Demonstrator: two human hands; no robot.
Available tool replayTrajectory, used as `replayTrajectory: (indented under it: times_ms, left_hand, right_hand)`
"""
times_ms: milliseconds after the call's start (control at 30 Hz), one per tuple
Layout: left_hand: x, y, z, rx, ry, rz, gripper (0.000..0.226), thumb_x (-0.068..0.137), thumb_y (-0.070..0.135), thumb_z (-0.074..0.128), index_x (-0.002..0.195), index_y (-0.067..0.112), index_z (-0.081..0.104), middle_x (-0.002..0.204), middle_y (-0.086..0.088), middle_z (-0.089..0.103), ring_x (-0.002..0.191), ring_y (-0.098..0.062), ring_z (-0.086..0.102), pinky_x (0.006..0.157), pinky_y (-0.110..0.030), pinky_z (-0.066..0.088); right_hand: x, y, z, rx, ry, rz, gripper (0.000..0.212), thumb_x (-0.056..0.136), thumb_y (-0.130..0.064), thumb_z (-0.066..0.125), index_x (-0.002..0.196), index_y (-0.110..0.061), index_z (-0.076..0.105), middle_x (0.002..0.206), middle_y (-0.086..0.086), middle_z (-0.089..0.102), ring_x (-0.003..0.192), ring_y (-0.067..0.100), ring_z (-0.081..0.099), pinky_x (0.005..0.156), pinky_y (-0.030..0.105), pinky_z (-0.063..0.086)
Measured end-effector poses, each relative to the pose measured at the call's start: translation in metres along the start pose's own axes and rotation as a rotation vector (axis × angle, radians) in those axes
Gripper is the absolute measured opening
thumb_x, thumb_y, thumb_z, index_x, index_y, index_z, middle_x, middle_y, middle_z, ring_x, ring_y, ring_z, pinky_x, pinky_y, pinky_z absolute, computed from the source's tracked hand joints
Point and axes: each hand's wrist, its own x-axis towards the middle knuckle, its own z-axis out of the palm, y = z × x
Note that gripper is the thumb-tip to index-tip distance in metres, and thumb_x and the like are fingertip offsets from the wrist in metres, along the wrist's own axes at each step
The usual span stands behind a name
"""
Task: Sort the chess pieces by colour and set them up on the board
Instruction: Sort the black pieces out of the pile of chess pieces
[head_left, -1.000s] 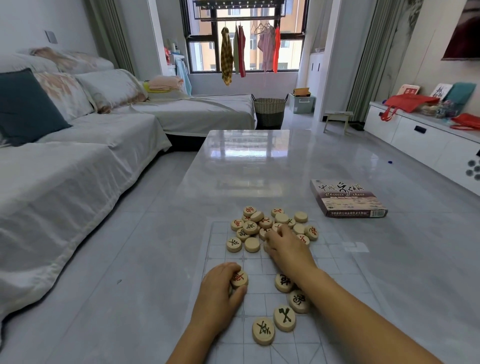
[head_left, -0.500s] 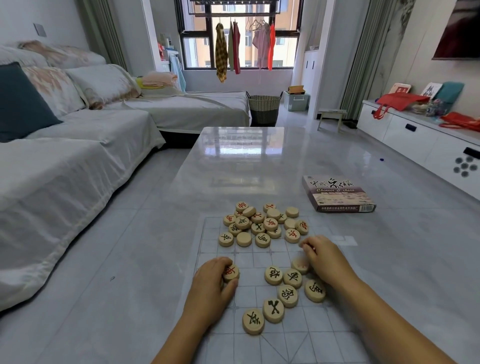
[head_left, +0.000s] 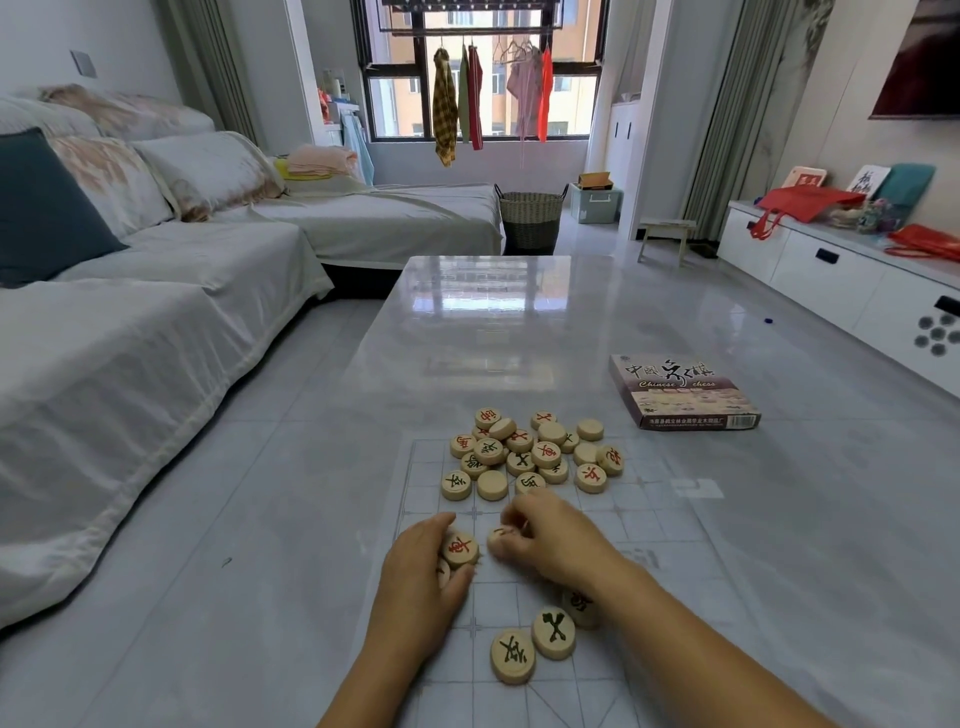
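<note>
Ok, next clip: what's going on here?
A person is sorting Chinese chess pieces on a board sheet spread on a table. The left hand grips a red-marked piece. The right hand pinches a second piece right beside it, its marking mostly hidden. Three black-marked pieces show close to the person, and a mixed pile sits at the sheet's far end. The game box lies beyond, to the right.

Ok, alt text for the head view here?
Two hands sort wooden chess pieces on a board: the left hand grips a red-marked piece, the right hand pinches a second piece beside it. A mixed pile lies beyond, three dark-marked pieces nearer.
</note>
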Motion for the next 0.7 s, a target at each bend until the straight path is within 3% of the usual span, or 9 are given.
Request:
replayTrajectory:
  times_ms: [67, 167, 300, 433, 600, 700]
  left_hand:
    - [0.000, -0.001, 0.000, -0.023, 0.008, -0.019, 0.060, 0.079, 0.024, 0.068, 0.132, 0.021, 0.041, 0.125, 0.005, 0.051, 0.115, -0.009, 0.046, 0.098, -0.021, 0.036]
    - [0.002, -0.001, -0.001, -0.082, 0.002, -0.047, 0.058, 0.081, 0.025, 0.066, 0.132, 0.025, 0.040, 0.124, 0.009, 0.051, 0.111, -0.004, 0.046, 0.094, -0.018, 0.038]
    - [0.002, -0.002, -0.002, -0.086, -0.012, -0.057, 0.054, 0.080, 0.028, 0.067, 0.128, 0.027, 0.044, 0.120, 0.011, 0.053, 0.110, -0.005, 0.048, 0.096, -0.023, 0.041]
    - [0.002, -0.003, -0.001, -0.046, -0.015, -0.046, 0.054, 0.077, 0.029, 0.069, 0.126, 0.027, 0.047, 0.115, 0.012, 0.052, 0.110, -0.008, 0.048, 0.098, -0.026, 0.041]
    - [0.003, -0.003, 0.000, -0.034, -0.002, -0.050, 0.052, 0.077, 0.028, 0.070, 0.125, 0.025, 0.049, 0.116, 0.009, 0.054, 0.107, -0.007, 0.048, 0.097, -0.025, 0.041]
    - [0.001, -0.002, 0.000, -0.042, -0.005, -0.067, 0.053, 0.078, 0.027, 0.070, 0.126, 0.024, 0.049, 0.117, 0.007, 0.054, 0.107, -0.008, 0.048, 0.096, -0.024, 0.041]
  right_hand:
    - [0.007, 0.003, 0.000, 0.011, 0.134, 0.018, 0.030, 0.091, -0.036, 0.053, 0.116, -0.018, 0.056, 0.122, -0.001, 0.050, 0.106, 0.016, 0.050, 0.088, 0.029, 0.043]
    - [0.021, 0.037, -0.019, -0.177, 0.397, 0.131, 0.039, 0.091, -0.036, 0.052, 0.127, -0.023, 0.049, 0.134, 0.003, 0.042, 0.118, 0.022, 0.042, 0.096, 0.034, 0.039]
    - [0.030, 0.074, -0.036, -0.175, 0.238, 0.274, 0.049, 0.085, -0.043, 0.057, 0.132, -0.032, 0.044, 0.146, 0.005, 0.032, 0.127, 0.029, 0.034, 0.103, 0.040, 0.032]
    - [0.023, 0.083, -0.034, -0.114, 0.290, 0.218, 0.032, 0.088, -0.033, 0.056, 0.119, -0.027, 0.054, 0.124, 0.005, 0.052, 0.112, 0.024, 0.044, 0.090, 0.032, 0.037]
    - [-0.009, 0.085, -0.025, -0.040, 0.245, 0.057, 0.034, 0.087, -0.029, 0.060, 0.121, -0.026, 0.054, 0.121, -0.003, 0.051, 0.112, 0.014, 0.041, 0.090, 0.022, 0.034]
    - [-0.013, 0.078, -0.027, -0.041, 0.155, 0.074, 0.035, 0.085, -0.029, 0.062, 0.118, -0.029, 0.053, 0.119, -0.001, 0.051, 0.112, 0.015, 0.043, 0.091, 0.024, 0.038]
